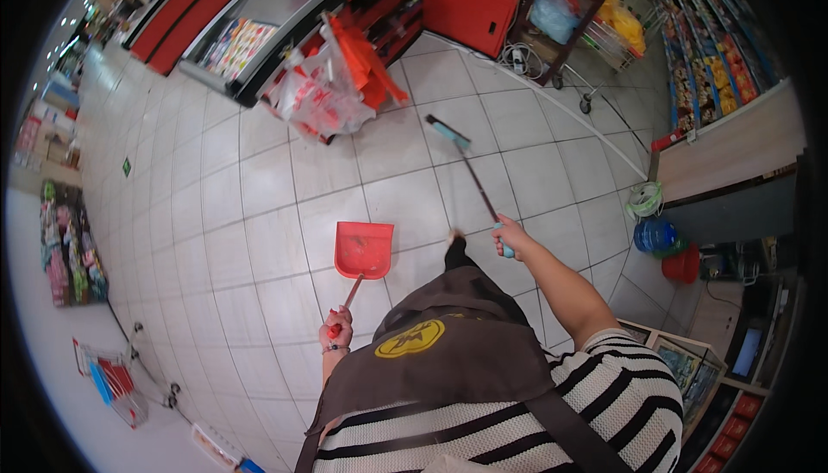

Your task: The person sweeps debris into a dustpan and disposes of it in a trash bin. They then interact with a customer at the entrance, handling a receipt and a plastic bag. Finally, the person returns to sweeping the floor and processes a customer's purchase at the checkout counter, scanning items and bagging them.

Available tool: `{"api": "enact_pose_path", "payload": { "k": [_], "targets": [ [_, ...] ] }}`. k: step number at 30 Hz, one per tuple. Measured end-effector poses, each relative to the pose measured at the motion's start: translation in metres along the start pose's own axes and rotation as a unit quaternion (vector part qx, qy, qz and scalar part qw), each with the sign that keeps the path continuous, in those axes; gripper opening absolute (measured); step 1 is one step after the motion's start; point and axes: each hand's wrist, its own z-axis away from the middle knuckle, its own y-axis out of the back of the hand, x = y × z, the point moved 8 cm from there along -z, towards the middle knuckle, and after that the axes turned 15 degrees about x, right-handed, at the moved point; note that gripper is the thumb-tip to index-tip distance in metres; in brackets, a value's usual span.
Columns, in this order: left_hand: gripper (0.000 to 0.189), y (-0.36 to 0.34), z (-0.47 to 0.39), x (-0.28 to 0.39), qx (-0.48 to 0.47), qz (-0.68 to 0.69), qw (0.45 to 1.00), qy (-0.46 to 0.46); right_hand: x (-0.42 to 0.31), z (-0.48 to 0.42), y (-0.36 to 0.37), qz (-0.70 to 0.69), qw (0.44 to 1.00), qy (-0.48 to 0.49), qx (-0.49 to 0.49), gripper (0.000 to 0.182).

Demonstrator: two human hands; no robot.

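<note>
My left hand (336, 329), at the lower middle, is closed around the red handle end of a long-handled dustpan. The red plastic pan (363, 250) lies ahead of that hand, above or on the tiled floor; which of the two I cannot tell. A few small marks or bits of dirt show inside it. My right hand (509, 237) grips the light blue handle of a broom. From there its dark stick runs forward and left to a narrow light blue and black broom head (447, 134), which is up and right of the dustpan and apart from it.
Plastic bags (323, 94) hang by a glass-topped display case (259, 33) ahead. Red counters (472, 1) and a wheeled cart stand behind. At right are stocked shelves (711, 72), a blue water bottle (654, 235) and a red bucket (681, 263). A shopping cart (119, 382) is at lower left.
</note>
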Motion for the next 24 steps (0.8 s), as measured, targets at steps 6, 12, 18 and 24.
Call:
{"api": "enact_pose_path", "payload": {
  "k": [6, 12, 18, 24],
  "targets": [
    [0.026, -0.122, -0.087, -0.052, 0.071, -0.115, 0.991, 0.016, -0.063, -0.130, 0.079, -0.090, 0.978, -0.020, 0.188, 0.070],
    [0.022, -0.240, -0.160, -0.147, 0.107, -0.196, 0.970, 0.092, -0.142, -0.243, 0.173, -0.252, 0.923, -0.128, 0.262, 0.012],
    [0.018, -0.382, -0.235, -0.242, 0.085, -0.257, 0.953, 0.136, -0.205, -0.296, 0.230, -0.420, 0.838, -0.154, 0.311, 0.009],
    [0.022, -0.496, -0.293, -0.325, 0.108, -0.331, 0.923, 0.162, -0.268, -0.348, 0.243, -0.467, 0.815, -0.114, 0.324, 0.010]
  ]
}}
